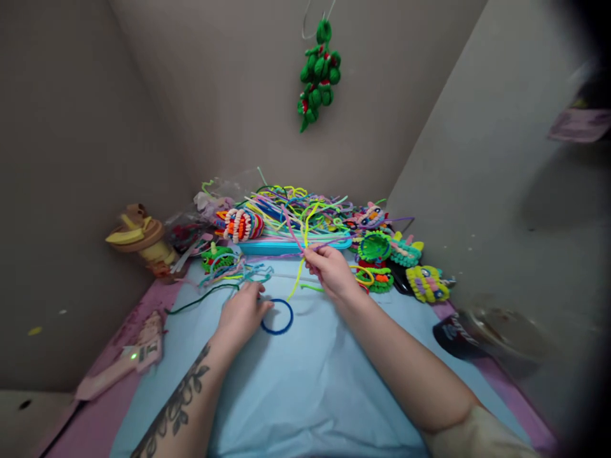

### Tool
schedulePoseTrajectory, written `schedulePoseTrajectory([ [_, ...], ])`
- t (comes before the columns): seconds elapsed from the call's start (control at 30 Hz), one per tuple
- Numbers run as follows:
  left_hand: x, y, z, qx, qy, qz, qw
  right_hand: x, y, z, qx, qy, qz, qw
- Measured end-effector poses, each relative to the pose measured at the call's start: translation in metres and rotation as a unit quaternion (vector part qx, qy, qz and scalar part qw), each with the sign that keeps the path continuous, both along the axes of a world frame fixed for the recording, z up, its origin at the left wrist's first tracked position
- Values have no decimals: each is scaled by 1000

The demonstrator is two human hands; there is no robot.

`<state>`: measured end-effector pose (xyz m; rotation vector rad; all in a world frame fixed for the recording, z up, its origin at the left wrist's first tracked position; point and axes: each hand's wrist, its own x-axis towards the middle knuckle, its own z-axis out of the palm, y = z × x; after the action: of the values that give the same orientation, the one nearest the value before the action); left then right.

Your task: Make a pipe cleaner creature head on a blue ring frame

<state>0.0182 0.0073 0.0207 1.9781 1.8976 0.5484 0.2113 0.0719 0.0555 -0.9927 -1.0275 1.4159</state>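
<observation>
My right hand (330, 270) is closed in a pinch on several crossed pipe cleaners. A yellow pipe cleaner (298, 280), a pink one (291, 227) and a purple one (329, 242) fan out from its fingertips. My left hand (241, 312) rests low over the blue cloth, thumb and fingers apart, with nothing visible in it. Beside its thumb lies a dark blue pipe-cleaner ring (277, 333). Just beyond its fingers are loose light blue pipe cleaners (258, 272) and a dark green one (200, 299).
A blue tray (267, 248) heaped with pipe cleaners stands at the back. Finished fuzzy figures (243, 225) lie on both sides, including a yellow striped one (427, 284). A pink glue gun (143, 350) lies left; a dark cup (456, 334) is right. A green ornament (319, 73) hangs above.
</observation>
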Motion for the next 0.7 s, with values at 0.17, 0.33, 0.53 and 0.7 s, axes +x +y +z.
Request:
schedulePoseTrajectory([
  [0.17, 12, -2, -10, -7, 93, -19, 995, 5, -3, 7, 23, -8, 32, 999],
  [0.33, 16, -2, 7, 38, -186, 31, 981, 11, -7, 17, 70, -38, 29, 996],
  [0.53, 24, 15, 35, -33, -591, 105, 799, 23, -18, 35, 110, -30, 44, 993],
  [0.7, 42, 42, 55, -52, -641, 33, 765, 28, -26, 46, 55, 52, 122, 990],
])
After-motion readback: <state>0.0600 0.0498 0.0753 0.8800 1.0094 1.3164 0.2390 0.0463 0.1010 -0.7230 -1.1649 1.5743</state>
